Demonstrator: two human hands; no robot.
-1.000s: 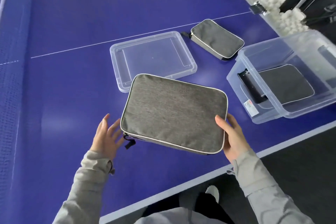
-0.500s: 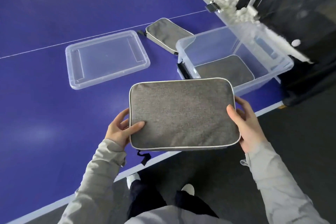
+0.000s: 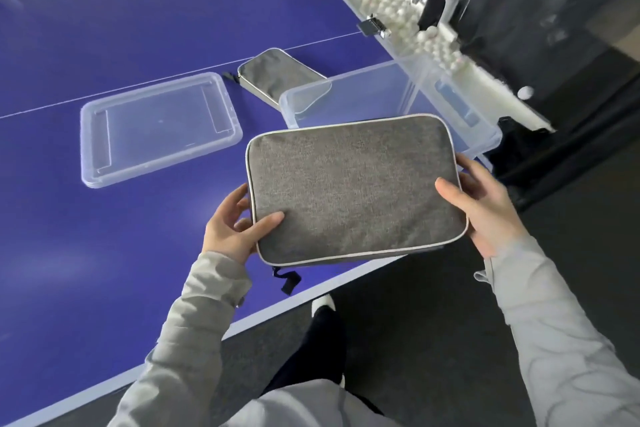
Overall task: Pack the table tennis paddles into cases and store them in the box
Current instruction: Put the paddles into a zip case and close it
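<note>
A grey zipped paddle case [image 3: 353, 189] with pale piping hangs flat in the air over the table's near edge, held between both hands. My left hand [image 3: 230, 230] grips its left end, thumb on top. My right hand [image 3: 479, 204] grips its right end the same way. Just beyond it stands the clear plastic box [image 3: 391, 94], its bottom hidden by the held case. A second grey case [image 3: 277, 74] lies on the blue table behind the box's left corner.
The box's clear lid [image 3: 159, 126] lies upside down on the blue table tennis table [image 3: 104, 236], left of the box. A trough of white balls [image 3: 398, 10] runs along the table's right side. Dark floor lies below the table edge.
Both hands have lifted the grey case off the table and carried it toward the box; the case now covers the box's inside. The view has swung to the right.
</note>
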